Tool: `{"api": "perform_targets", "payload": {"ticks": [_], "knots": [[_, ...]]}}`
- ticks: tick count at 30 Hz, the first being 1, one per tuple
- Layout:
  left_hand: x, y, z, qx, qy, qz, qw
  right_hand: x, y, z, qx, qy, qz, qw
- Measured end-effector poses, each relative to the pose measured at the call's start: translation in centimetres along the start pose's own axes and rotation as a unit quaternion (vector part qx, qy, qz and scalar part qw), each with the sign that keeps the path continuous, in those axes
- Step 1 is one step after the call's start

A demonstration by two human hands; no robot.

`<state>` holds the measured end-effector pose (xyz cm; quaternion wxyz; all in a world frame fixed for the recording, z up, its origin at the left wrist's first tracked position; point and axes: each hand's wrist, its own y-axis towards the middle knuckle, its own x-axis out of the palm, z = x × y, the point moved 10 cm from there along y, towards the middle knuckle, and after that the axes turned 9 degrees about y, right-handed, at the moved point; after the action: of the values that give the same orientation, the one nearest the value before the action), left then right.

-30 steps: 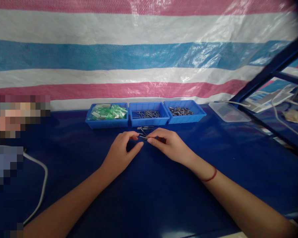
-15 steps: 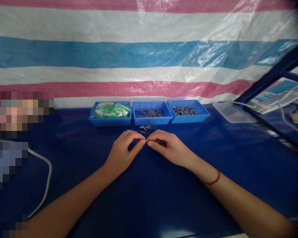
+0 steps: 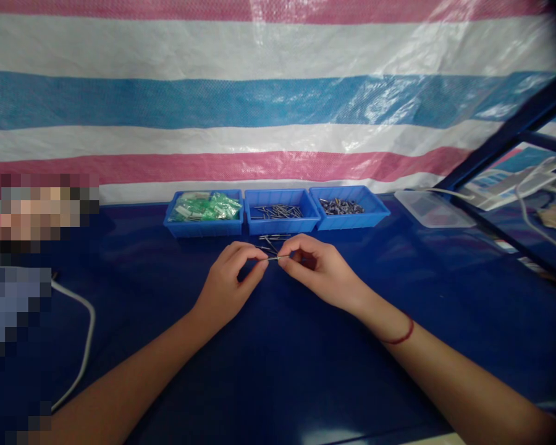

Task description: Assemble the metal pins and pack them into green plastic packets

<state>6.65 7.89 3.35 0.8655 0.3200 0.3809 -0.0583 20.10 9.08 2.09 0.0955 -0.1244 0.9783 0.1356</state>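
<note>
My left hand (image 3: 229, 281) and my right hand (image 3: 322, 272) meet over the dark blue table (image 3: 278, 364), both pinched on the ends of one thin metal pin (image 3: 273, 258) held level between them. A few loose pins (image 3: 272, 241) lie on the table just beyond my fingers. Behind them stand three blue trays in a row: the left tray (image 3: 204, 227) holds small green bags, the middle tray (image 3: 282, 224) holds thin metal pins, the right tray (image 3: 349, 217) holds short dark metal parts.
A striped pink, white and blue tarp (image 3: 259, 99) hangs behind the table. A clear plastic lid (image 3: 433, 210) lies right of the trays, beside a dark blue frame bar (image 3: 500, 136). A white cable (image 3: 86, 334) curves at the left, near a blurred person.
My hands closed in on each other, then drew slightly apart, so the pin now shows stretched between the two pinches. The trays have not moved.
</note>
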Motion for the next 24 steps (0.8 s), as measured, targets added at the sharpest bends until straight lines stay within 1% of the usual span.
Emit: {"api": "perform_targets", "payload": {"ticks": [3, 8, 10, 11, 12, 14, 16, 17, 19, 20, 21, 22, 24], "knots": [[0.2, 0.0, 0.1, 0.002, 0.002, -0.01, 1.0, -0.3, -0.2, -0.5, -0.005, 0.017, 0.025, 1.0], [0.5, -0.1, 0.3, 0.016, 0.005, -0.026, 1.0, -0.3, -0.4, -2.0, -0.044, -0.035, 0.036, 0.998], [0.7, -0.1, 0.2, 0.01, 0.012, -0.035, 0.999, -0.7, -0.3, -1.4, -0.022, -0.005, 0.051, 0.998], [0.8, -0.1, 0.1, 0.005, 0.019, -0.038, 0.999, -1.4, -0.1, -0.8, -0.004, 0.024, 0.074, 0.997], [0.9, -0.1, 0.0, 0.003, 0.028, -0.043, 0.999, -2.5, 0.0, -0.1, 0.013, 0.058, 0.111, 0.992], [1.2, -0.1, 0.0, 0.005, 0.056, -0.053, 0.997, -5.8, -0.1, 1.3, 0.036, 0.126, 0.22, 0.967], [1.7, -0.1, 0.2, 0.016, 0.095, -0.068, 0.993, -9.3, -0.6, 3.1, 0.063, 0.198, 0.337, 0.918], [2.0, 0.0, 0.3, 0.025, 0.116, -0.078, 0.99, -10.4, -0.8, 4.3, 0.091, 0.245, 0.372, 0.891], [2.6, 0.1, 0.5, 0.048, 0.157, -0.1, 0.981, -11.4, -1.0, 6.2, 0.152, 0.32, 0.399, 0.846], [2.9, 0.1, 0.5, 0.059, 0.174, -0.111, 0.977, -11.6, -1.0, 6.6, 0.167, 0.342, 0.405, 0.832], [3.1, 0.2, 0.5, 0.068, 0.188, -0.12, 0.972, -11.6, -1.0, 6.9, 0.176, 0.355, 0.406, 0.824], [3.3, 0.2, 0.4, 0.074, 0.2, -0.128, 0.969, -11.4, -0.9, 6.9, 0.178, 0.362, 0.403, 0.822], [3.6, 0.2, 0.0, 0.079, 0.215, -0.14, 0.963, -10.6, -0.8, 6.8, 0.179, 0.37, 0.382, 0.828]]}}
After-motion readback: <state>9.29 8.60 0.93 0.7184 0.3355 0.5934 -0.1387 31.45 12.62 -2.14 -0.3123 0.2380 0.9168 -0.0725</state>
